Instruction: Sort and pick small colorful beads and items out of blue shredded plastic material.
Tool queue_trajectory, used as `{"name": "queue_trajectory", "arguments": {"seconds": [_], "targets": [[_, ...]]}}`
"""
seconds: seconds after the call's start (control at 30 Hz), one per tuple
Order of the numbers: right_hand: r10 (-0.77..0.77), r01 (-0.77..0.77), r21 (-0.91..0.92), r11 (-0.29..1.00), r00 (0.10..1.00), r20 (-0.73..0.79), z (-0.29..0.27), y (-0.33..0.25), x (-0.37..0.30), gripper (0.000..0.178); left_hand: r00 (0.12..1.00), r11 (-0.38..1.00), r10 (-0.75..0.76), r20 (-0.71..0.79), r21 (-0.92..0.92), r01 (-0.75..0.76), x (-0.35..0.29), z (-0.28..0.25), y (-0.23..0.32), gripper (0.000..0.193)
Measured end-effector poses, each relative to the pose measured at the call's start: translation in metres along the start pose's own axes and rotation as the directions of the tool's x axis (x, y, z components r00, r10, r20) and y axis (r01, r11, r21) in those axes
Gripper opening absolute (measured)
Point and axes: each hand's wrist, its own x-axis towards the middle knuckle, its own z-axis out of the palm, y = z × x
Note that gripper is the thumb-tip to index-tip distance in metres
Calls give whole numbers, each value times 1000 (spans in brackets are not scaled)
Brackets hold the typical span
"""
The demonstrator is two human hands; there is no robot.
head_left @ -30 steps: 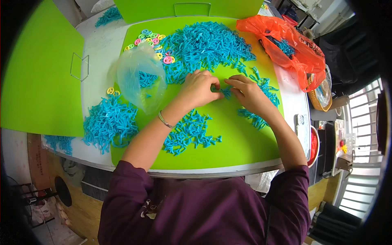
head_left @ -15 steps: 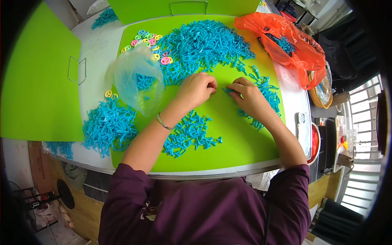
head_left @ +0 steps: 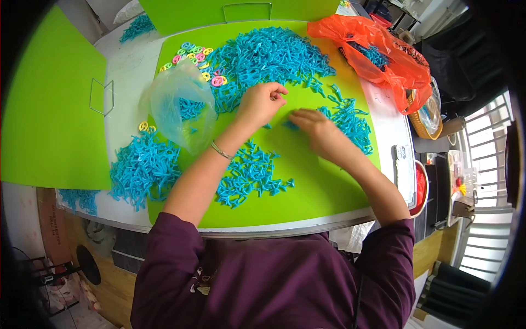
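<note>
Over the middle of the green board (head_left: 329,192), my left hand (head_left: 262,103) is closed in a pinch; what sits between its fingertips, if anything, is too small to make out. My right hand (head_left: 318,129) is smeared by motion beside it, with a small blue plastic piece (head_left: 290,125) at its fingertips. A big heap of such blue pieces (head_left: 274,55) lies beyond both hands. A smaller pile (head_left: 350,123) is just right of my right hand, and a loose scatter (head_left: 249,175) lies nearer to me, below my left hand.
A clear plastic bag (head_left: 183,107) with blue pieces stands left of my left hand, near pastel rings (head_left: 192,54). Another blue heap (head_left: 145,170) lies at the board's left edge. An orange-red bag (head_left: 378,60) is at the far right, with a phone (head_left: 402,167) closer in.
My right hand has moved left, toward my left hand, with the blue piece at its fingertips. My left hand stays pinched, slightly raised. A blue piece shows below my left hand. The view has shifted slightly.
</note>
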Motion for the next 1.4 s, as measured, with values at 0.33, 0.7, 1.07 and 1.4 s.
{"name": "queue_trajectory", "arguments": {"seconds": [0.33,0.7,1.07,1.4], "targets": [[27,-30,-9,999,961,-275,-24,1,-20,27,975,944,-54,214,-307,120,16,12,4,29],[-52,51,-13,999,993,-110,-35,13,-19,21,979,897,-15,201,436,-76,-40,-47,33,29],[-18,32,-129,991,994,105,-63,41,-23,10,913,933,48,404,309,-186,-88,-58,32,21],[4,-13,-267,964,999,-33,-20,41,8,28,953,908,145,265,347,-235,-67,-47,32,23]]}}
